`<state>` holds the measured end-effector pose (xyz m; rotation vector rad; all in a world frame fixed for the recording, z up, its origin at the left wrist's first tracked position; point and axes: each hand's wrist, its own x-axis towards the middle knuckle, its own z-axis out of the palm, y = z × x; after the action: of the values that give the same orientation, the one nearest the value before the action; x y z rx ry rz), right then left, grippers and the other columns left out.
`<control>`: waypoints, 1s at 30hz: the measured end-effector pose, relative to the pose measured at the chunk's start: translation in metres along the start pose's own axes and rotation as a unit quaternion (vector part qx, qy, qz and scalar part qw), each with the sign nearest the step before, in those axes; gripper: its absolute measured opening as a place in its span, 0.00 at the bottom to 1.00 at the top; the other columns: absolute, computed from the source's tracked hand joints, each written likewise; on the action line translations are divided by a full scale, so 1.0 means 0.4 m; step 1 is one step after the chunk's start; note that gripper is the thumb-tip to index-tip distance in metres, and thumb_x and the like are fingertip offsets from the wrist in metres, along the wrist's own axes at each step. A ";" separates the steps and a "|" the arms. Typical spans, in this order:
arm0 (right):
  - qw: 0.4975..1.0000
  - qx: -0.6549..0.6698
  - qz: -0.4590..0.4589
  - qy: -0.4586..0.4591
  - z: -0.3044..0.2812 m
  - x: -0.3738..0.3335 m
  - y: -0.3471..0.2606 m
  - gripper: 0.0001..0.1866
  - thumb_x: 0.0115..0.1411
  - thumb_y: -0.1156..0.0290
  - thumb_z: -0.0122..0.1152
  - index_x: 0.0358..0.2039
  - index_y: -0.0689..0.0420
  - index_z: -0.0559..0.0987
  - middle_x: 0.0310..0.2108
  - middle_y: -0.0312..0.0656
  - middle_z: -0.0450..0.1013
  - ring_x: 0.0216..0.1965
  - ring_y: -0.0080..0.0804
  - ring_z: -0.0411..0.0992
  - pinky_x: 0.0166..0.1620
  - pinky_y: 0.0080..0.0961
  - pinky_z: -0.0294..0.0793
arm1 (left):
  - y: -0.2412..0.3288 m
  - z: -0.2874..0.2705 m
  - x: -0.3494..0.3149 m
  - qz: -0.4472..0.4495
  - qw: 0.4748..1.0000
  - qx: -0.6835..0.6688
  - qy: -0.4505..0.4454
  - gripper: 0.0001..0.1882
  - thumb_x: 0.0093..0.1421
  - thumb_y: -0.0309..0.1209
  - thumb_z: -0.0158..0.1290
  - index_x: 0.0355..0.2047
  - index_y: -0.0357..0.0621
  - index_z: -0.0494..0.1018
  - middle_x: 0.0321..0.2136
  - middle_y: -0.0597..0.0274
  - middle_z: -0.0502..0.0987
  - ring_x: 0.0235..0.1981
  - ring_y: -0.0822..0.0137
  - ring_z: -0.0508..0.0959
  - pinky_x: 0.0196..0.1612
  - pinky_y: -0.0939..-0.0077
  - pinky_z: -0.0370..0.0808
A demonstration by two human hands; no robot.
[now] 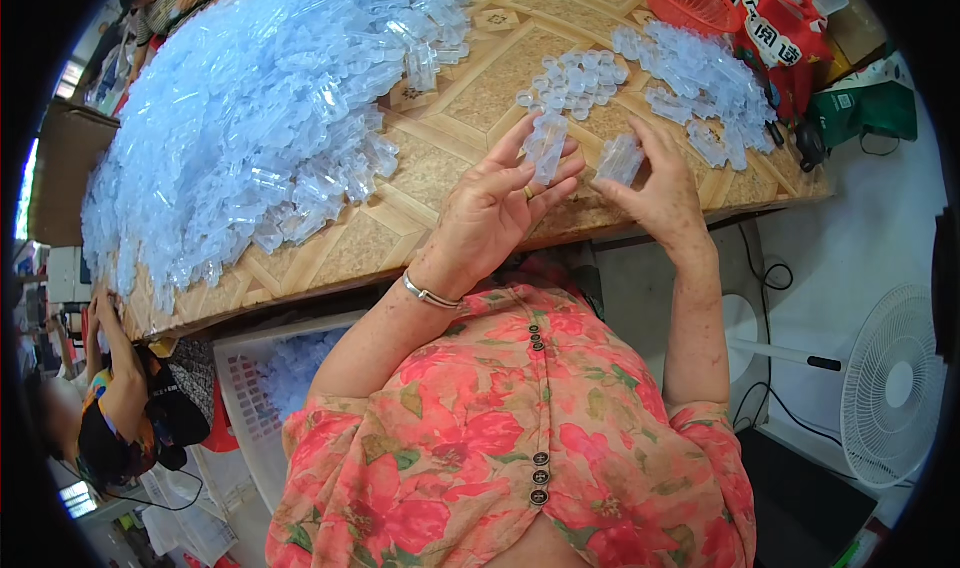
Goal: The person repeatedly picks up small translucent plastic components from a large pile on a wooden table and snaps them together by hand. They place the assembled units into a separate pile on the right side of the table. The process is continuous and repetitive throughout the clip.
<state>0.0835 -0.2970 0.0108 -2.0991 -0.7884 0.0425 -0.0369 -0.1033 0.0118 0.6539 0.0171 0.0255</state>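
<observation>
Your left hand (490,208) fingers pinch a clear plastic tube (546,145); right hand (655,183) grips another tube (620,158). Prob. light & slippery, hold mid-body.

Packaging-wise: a red plastic bag with a white label panel (785,30) sits at the table's far right corner, and a dark green box with a small white label (862,108) is just past that edge
</observation>
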 end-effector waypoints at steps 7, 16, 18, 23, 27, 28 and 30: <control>0.973 0.126 -0.171 0.090 0.044 -0.039 -0.093 0.46 0.39 0.67 0.81 0.60 0.60 0.70 0.54 0.46 0.69 0.55 0.39 0.69 0.58 0.36 0.71 | -0.021 0.025 -0.010 0.005 0.997 0.032 -0.063 0.35 0.67 0.27 0.48 0.72 0.44 0.47 0.63 0.48 0.64 0.62 0.56 0.70 0.65 0.60 0.68; 0.980 0.099 -0.168 0.051 0.071 -0.054 -0.131 0.48 0.39 0.67 0.81 0.63 0.56 0.68 0.58 0.46 0.69 0.59 0.42 0.68 0.62 0.35 0.68 | 0.009 0.042 -0.059 -0.017 0.996 0.085 -0.035 0.30 0.72 0.34 0.45 0.71 0.46 0.51 0.61 0.55 0.67 0.58 0.63 0.73 0.58 0.62 0.75; 0.979 0.087 -0.177 0.054 0.080 -0.064 -0.132 0.48 0.41 0.66 0.81 0.64 0.57 0.67 0.60 0.46 0.68 0.61 0.42 0.67 0.62 0.35 0.68 | 0.007 0.046 -0.067 0.004 0.994 0.108 -0.032 0.29 0.72 0.35 0.45 0.71 0.48 0.53 0.58 0.58 0.69 0.54 0.69 0.74 0.55 0.71 0.76; 0.973 0.117 -0.192 0.048 0.092 -0.070 -0.132 0.47 0.44 0.64 0.80 0.64 0.57 0.67 0.63 0.46 0.67 0.63 0.42 0.67 0.63 0.36 0.67 | 0.020 0.045 -0.074 0.027 0.990 0.129 -0.048 0.28 0.72 0.35 0.46 0.70 0.50 0.55 0.57 0.60 0.70 0.52 0.73 0.74 0.54 0.78 0.75; 0.973 0.119 -0.192 0.047 0.091 -0.067 -0.127 0.46 0.45 0.64 0.80 0.64 0.58 0.67 0.63 0.46 0.67 0.63 0.42 0.67 0.63 0.36 0.67 | 0.023 0.045 -0.066 0.019 0.989 0.140 -0.050 0.28 0.72 0.34 0.47 0.70 0.49 0.55 0.58 0.60 0.69 0.52 0.73 0.73 0.54 0.79 0.74; 0.974 0.120 -0.188 0.045 0.089 -0.070 -0.124 0.46 0.45 0.63 0.80 0.64 0.58 0.67 0.62 0.46 0.67 0.63 0.42 0.67 0.63 0.36 0.67 | 0.021 0.049 -0.064 0.015 0.990 0.133 -0.049 0.29 0.72 0.34 0.47 0.70 0.49 0.55 0.58 0.60 0.69 0.52 0.73 0.73 0.54 0.79 0.74; 0.976 0.106 -0.187 0.044 0.076 -0.070 -0.121 0.47 0.44 0.63 0.80 0.64 0.58 0.66 0.62 0.46 0.67 0.63 0.42 0.67 0.63 0.37 0.67 | 0.023 0.052 -0.057 0.006 0.988 0.141 -0.055 0.29 0.72 0.34 0.47 0.70 0.49 0.55 0.58 0.59 0.68 0.52 0.73 0.73 0.54 0.78 0.74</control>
<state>0.0268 -0.2701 0.0209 -1.7142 -1.0642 -0.1621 -0.0595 -0.1095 0.0340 0.9385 -0.0917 -0.0010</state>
